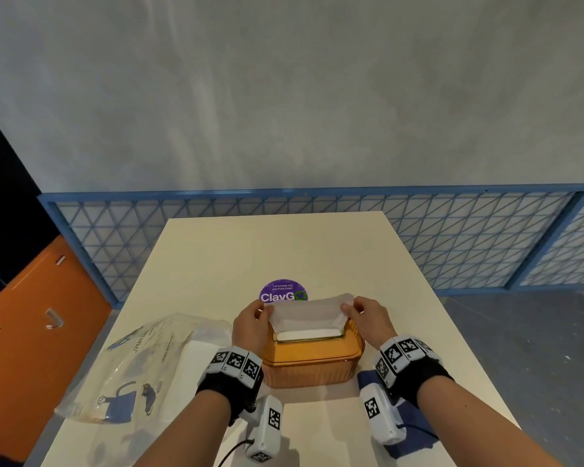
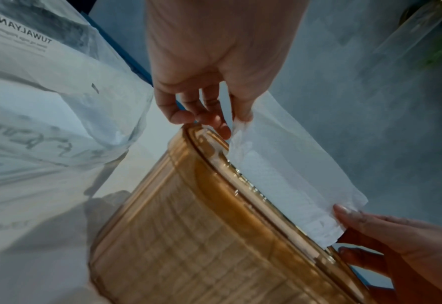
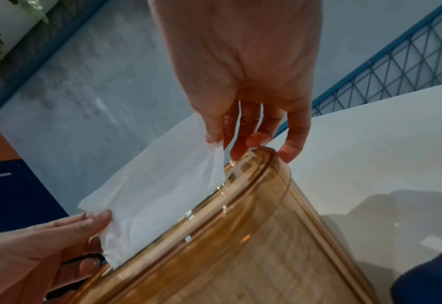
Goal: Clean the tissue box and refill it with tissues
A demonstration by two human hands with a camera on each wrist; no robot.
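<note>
**Both hands pinching a tissue over the amber box**

A grey wall and blue mesh fence backed the cream worktop. The amber tissue box stood on its near middle. The left hand and right hand each pinched the tissue between fingers above the slot.

A purple round sticker is seen on the white counter, a dark blue cloth at its near right; blue mesh railing stands beyond
</note>
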